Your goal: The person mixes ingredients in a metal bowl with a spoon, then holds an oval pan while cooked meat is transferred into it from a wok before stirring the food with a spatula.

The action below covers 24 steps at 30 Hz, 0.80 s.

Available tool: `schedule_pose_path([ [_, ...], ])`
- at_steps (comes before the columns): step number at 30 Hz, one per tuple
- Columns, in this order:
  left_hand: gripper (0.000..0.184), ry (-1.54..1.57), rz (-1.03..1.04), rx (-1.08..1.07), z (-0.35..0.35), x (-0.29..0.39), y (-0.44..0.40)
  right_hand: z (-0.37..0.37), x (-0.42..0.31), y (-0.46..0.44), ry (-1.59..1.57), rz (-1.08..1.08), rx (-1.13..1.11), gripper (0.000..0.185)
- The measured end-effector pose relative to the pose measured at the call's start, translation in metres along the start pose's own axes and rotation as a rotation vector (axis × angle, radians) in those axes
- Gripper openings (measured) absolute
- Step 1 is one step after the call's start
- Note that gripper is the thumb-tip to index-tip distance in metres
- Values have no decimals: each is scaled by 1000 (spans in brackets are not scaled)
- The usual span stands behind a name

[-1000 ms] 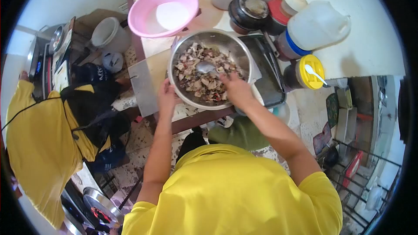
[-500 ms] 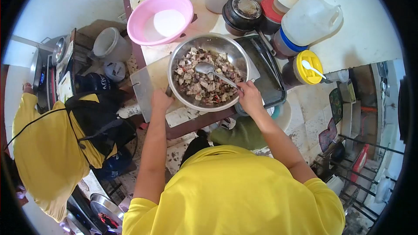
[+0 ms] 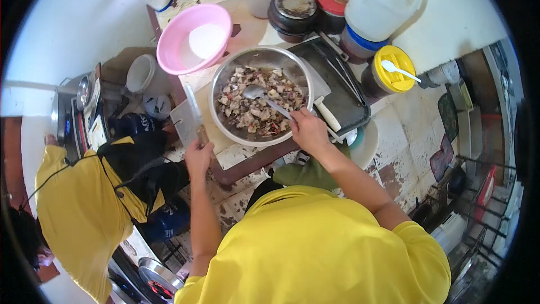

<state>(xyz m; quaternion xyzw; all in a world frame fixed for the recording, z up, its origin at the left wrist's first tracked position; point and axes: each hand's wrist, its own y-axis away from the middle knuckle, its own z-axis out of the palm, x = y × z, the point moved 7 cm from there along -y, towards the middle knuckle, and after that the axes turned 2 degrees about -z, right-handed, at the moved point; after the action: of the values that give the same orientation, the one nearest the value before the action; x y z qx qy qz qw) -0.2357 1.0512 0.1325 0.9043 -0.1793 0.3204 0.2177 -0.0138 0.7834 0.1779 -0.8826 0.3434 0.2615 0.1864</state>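
A steel bowl (image 3: 216, 115) filled with chopped meat (image 3: 247, 101) stands on a cutting board (image 3: 183, 124) near the table's front edge. My right hand (image 3: 309, 130) grips the handle of a metal spoon (image 3: 271, 103), whose head rests on the meat. Left of the bowl, my left hand (image 3: 198, 159) is closed around the wooden handle of a knife (image 3: 194, 104); its blade points away from me over the board. A white handle (image 3: 327, 115) sticks out beside the bowl's right side, close to my right hand; the rest of that tool is partly hidden.
Behind the bowl are a pink basin (image 3: 166, 50), a blackened pot (image 3: 292, 14) and lidded containers. A dark tray (image 3: 351, 114) with tongs lies at right, near a yellow-lidded jar (image 3: 394, 53) bearing a white spoon. Another person in a yellow shirt (image 3: 81, 214) stands at left.
My left hand has drawn back toward me from the bowl's edge, and the knife in it now shows. The spoon stays in my right hand. The view has shifted slightly.
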Motion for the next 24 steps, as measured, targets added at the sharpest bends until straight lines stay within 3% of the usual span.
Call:
schedule_pose_path([
  [3,26,273,-75,-206,-13,66,40,4,-2,5,-29,37,-17,15],
  [5,24,318,-143,-490,0,128,64,13,-3,11,-5,50,-15,19],
  [10,22,494,-191,-1062,94,247,113,21,-13,27,28,-88,25,25],
  [13,23,430,-225,-1076,170,271,121,67,2,34,115,-69,-220,21],
  [14,23,368,-279,-1031,187,280,127,53,-2,34,-42,52,-276,16],
  [17,24,362,-359,-1011,258,276,131,44,1,35,-316,111,-224,37],
  [20,26,337,-382,-995,317,260,133,46,-1,46,-329,-246,205,53],
  [23,28,365,-404,-986,355,247,134,75,8,43,-323,-71,-164,53],
  [24,29,381,-414,-984,354,248,135,64,-3,44,-89,-210,120,51],
])
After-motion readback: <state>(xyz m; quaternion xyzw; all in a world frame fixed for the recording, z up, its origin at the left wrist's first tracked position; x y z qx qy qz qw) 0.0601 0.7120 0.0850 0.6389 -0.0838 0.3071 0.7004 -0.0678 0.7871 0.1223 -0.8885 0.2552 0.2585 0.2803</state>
